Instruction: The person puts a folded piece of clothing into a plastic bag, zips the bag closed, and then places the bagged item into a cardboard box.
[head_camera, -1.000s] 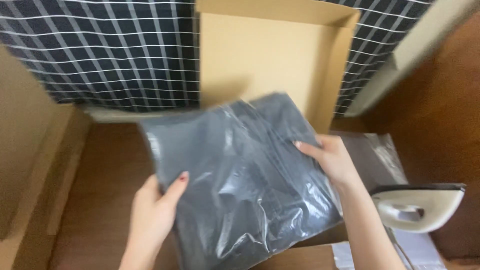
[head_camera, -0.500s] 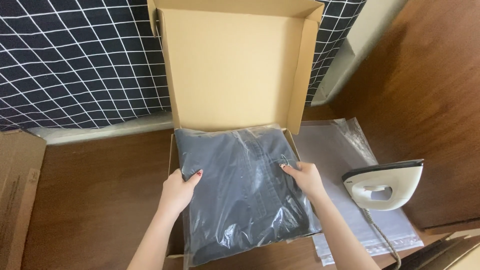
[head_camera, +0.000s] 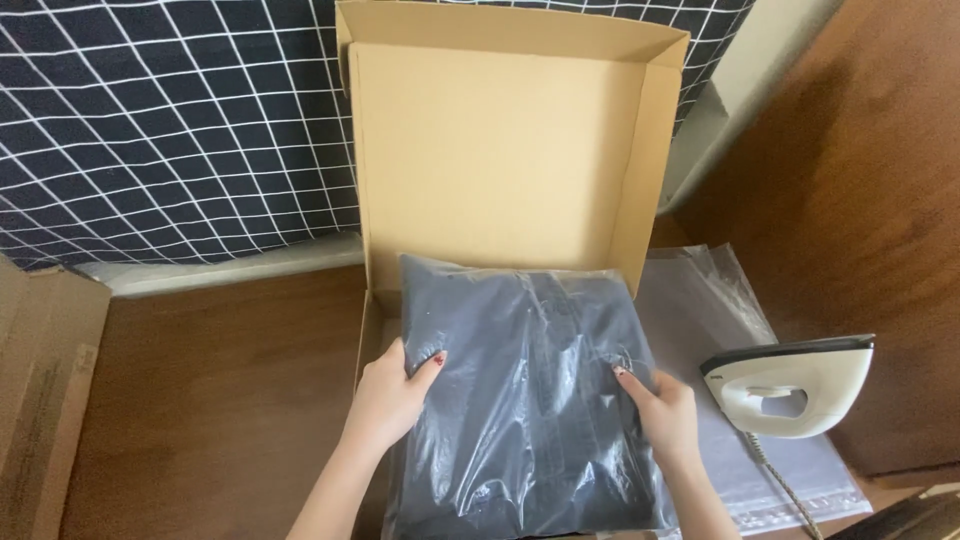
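Half a second ago the bagged garment (head_camera: 525, 390) lay a little askew over the box; now it sits squarer in the tray of the open cardboard mailer box (head_camera: 500, 160), its far edge pushed up against the foot of the raised lid at 12 o'clock. A second ago it was in the air, tilted and blurred, so the lowering looks finished and what goes on now seems to be seating and smoothing the package.

The left hand (head_camera: 392, 392) grips the package's 9 o'clock edge, thumb on top of the clear plastic, fingers curled under. The right hand (head_camera: 662, 412) presses on the 3 o'clock side, fingertips pinching a crease of the film. Both grasp the same package.

The package is a dark grey-blue folded cloth in a glossy transparent bag, roughly square. The box is plain tan, its lid standing upright against a navy cloth with a white grid (head_camera: 170, 130). At 3 o'clock, flat clear bags (head_camera: 720, 300) lie on the brown bench (head_camera: 220, 380), with a white electric iron (head_camera: 795, 385) standing on them. At 9 o'clock lies flattened brown cardboard (head_camera: 45, 400) with faint print.
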